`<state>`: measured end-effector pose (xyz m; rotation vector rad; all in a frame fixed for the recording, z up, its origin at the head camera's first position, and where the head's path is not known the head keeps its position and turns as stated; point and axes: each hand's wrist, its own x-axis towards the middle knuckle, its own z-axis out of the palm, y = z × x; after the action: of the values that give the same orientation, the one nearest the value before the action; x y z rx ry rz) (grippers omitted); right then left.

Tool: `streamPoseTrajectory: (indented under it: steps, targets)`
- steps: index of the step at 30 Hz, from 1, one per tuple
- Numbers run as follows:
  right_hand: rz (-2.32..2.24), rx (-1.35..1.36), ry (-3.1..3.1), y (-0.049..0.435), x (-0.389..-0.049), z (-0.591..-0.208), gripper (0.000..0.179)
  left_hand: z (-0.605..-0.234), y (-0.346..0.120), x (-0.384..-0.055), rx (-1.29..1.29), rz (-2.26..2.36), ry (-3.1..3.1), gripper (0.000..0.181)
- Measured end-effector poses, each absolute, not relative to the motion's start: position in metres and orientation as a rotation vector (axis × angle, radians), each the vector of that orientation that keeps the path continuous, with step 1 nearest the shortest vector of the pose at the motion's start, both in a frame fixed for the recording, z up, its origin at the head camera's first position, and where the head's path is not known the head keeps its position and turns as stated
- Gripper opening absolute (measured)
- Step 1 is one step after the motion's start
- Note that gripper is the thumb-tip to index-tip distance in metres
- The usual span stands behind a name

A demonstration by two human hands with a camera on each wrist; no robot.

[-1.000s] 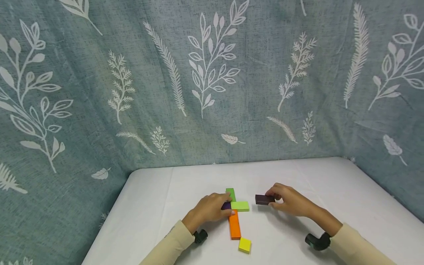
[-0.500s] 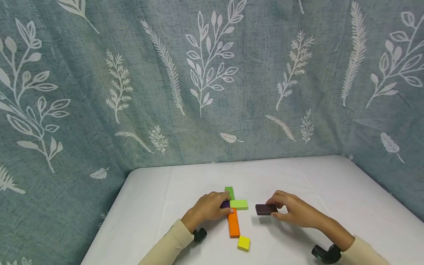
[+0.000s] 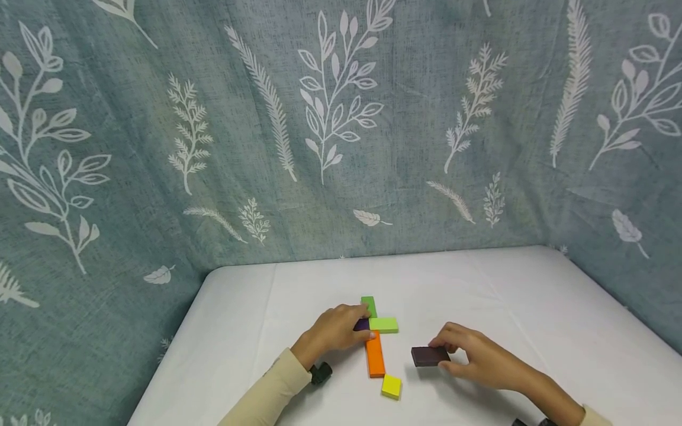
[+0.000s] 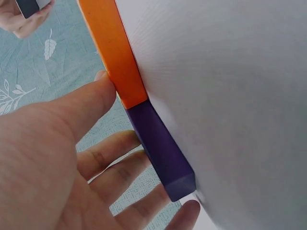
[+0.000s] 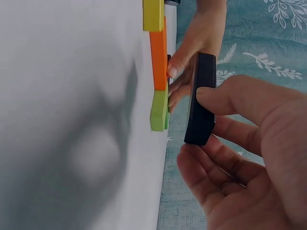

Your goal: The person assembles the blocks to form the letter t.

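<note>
My left hand (image 3: 337, 326) lies over a purple block (image 3: 362, 324), with its thumb at the near end of it, touching an orange block (image 3: 375, 358). In the left wrist view, its fingers reach along the purple block (image 4: 160, 148), which meets the orange one end to end. A lime-green block (image 3: 383, 325) sits against the purple one, and a darker green block (image 3: 369, 306) extends behind. My right hand (image 3: 474, 356) pinches a dark brown block (image 3: 428, 356) between thumb and fingers, held above the table over its shadow, to the right of the others.
A small yellow block (image 3: 391, 386) lies at the near end of the orange block. All this is on a white-covered table (image 3: 256, 331), whose back edge meets a teal leaf-patterned curtain (image 3: 298, 225). Dark wrist-worn devices sit on both forearms.
My right hand has moved toward me with the dark brown block, away from level with the lime-green block. The left hand keeps its place at the purple and orange blocks.
</note>
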<state>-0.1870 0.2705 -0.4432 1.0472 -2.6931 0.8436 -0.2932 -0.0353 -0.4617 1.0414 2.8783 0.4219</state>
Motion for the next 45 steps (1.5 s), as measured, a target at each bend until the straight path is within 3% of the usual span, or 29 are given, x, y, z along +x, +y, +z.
streamPoseTrajectory:
  steps: [15, 45]
  targets:
    - [0.971, 1.208, -2.742, 0.262, -0.177, -0.461, 0.023, -0.461, -0.034, -0.292, 1.015, 0.422, 2.872, 0.053]
    - [0.939, 1.167, -2.826, 0.255, -0.174, -0.469, 0.022, -0.460, -0.035, -0.292, 1.020, 0.448, 2.868, 0.050]
